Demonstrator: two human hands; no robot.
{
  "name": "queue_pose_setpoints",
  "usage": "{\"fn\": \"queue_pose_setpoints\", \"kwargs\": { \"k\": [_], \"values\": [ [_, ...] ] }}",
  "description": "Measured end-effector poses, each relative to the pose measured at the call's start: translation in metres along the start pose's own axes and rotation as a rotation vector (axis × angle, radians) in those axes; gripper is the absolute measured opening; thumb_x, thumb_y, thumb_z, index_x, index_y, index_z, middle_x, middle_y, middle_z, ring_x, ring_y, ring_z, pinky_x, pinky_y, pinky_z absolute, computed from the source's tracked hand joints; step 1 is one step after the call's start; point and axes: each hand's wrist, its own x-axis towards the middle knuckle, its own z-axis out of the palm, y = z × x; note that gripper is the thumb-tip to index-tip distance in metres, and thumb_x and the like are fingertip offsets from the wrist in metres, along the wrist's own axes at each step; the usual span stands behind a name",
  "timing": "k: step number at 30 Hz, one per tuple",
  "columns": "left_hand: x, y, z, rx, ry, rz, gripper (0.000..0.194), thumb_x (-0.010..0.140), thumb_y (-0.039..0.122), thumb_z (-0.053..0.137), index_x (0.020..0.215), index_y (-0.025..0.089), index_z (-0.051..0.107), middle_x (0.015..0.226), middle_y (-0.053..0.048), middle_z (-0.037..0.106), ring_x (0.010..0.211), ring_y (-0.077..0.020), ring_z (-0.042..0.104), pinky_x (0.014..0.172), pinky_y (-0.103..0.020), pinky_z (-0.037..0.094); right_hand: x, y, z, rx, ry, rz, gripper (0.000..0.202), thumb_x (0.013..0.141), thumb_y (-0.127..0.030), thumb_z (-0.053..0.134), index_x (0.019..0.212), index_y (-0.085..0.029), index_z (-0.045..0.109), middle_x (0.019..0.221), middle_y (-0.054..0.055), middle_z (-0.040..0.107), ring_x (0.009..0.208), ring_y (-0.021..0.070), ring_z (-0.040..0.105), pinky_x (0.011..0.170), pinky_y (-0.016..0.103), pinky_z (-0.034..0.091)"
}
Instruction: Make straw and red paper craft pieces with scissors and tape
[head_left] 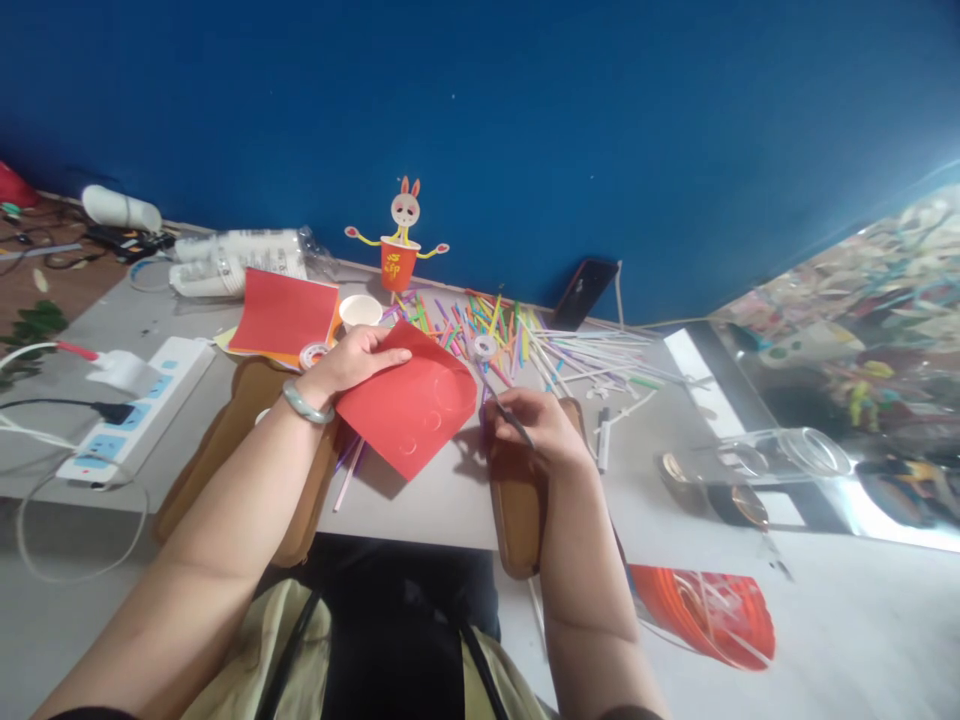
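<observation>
My left hand pinches the upper left edge of a sheet of red paper, thumb on top. Faint round outlines show on the paper, which is held tilted above the table; its right edge looks curved. To the right of the sheet, my right hand is closed on a slim dark tool that slants up toward the paper's right side. Whether it is a pen or scissors I cannot make out. A roll of clear tape lies beside my left hand, and a white paper cup stands just behind it.
A red cup figure with a rabbit head stands by the blue wall. Colourful sticks lie scattered behind my hands. A phone leans on the wall. On the left are a power strip, red sheets and wrapped cups.
</observation>
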Motion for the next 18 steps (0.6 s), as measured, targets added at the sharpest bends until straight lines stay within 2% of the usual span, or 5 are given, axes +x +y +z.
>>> {"fn": "queue_pose_setpoints", "kwargs": {
  "k": [5, 8, 12, 15, 18],
  "values": [
    [-0.001, 0.001, 0.006, 0.034, -0.258, -0.018, 0.035, 0.077, 0.044, 0.072, 0.099, 0.016, 0.075, 0.096, -0.010, 0.076, 0.080, -0.0216, 0.071, 0.065, -0.026, 0.054, 0.009, 0.004, 0.009, 0.124, 0.103, -0.085, 0.050, 0.058, -0.048, 0.088, 0.094, -0.022, 0.065, 0.075, 0.000, 0.068, 0.065, 0.0157, 0.061, 0.062, 0.029, 0.049],
    [0.000, 0.001, 0.015, 0.109, -0.437, -0.007, 0.035, 0.076, 0.043, 0.073, 0.099, 0.016, 0.075, 0.098, -0.010, 0.076, 0.081, -0.0228, 0.071, 0.065, -0.026, 0.054, 0.014, 0.007, 0.021, 0.076, 0.056, -0.030, 0.050, 0.057, -0.044, 0.088, 0.094, -0.021, 0.063, 0.075, 0.001, 0.070, 0.063, 0.0149, 0.061, 0.062, 0.029, 0.050],
    [0.002, -0.004, 0.026, 0.117, -0.515, -0.026, 0.035, 0.072, 0.042, 0.077, 0.096, 0.017, 0.076, 0.094, -0.009, 0.076, 0.078, -0.0224, 0.071, 0.064, -0.025, 0.052, 0.017, 0.010, 0.037, 0.026, -0.022, 0.041, 0.046, 0.053, -0.035, 0.091, 0.087, -0.021, 0.063, 0.068, -0.003, 0.065, 0.060, 0.0129, 0.058, 0.058, 0.026, 0.048],
    [0.005, -0.009, 0.031, 0.028, -0.413, -0.069, 0.039, 0.072, 0.049, 0.076, 0.095, 0.017, 0.074, 0.090, -0.007, 0.076, 0.074, -0.0199, 0.070, 0.061, -0.024, 0.050, 0.018, 0.014, 0.041, 0.026, 0.058, 0.033, 0.042, 0.054, -0.034, 0.089, 0.084, -0.021, 0.063, 0.063, -0.006, 0.060, 0.056, 0.0110, 0.054, 0.054, 0.024, 0.045],
    [0.011, -0.014, 0.034, -0.147, -0.103, -0.110, 0.050, 0.079, 0.063, 0.062, 0.092, 0.016, 0.071, 0.082, -0.007, 0.074, 0.067, -0.0171, 0.067, 0.058, -0.025, 0.050, 0.022, 0.015, 0.040, 0.143, 0.353, -0.065, 0.037, 0.058, -0.032, 0.085, 0.085, -0.021, 0.061, 0.063, -0.007, 0.057, 0.054, 0.0090, 0.050, 0.055, 0.023, 0.044]
  ]
}}
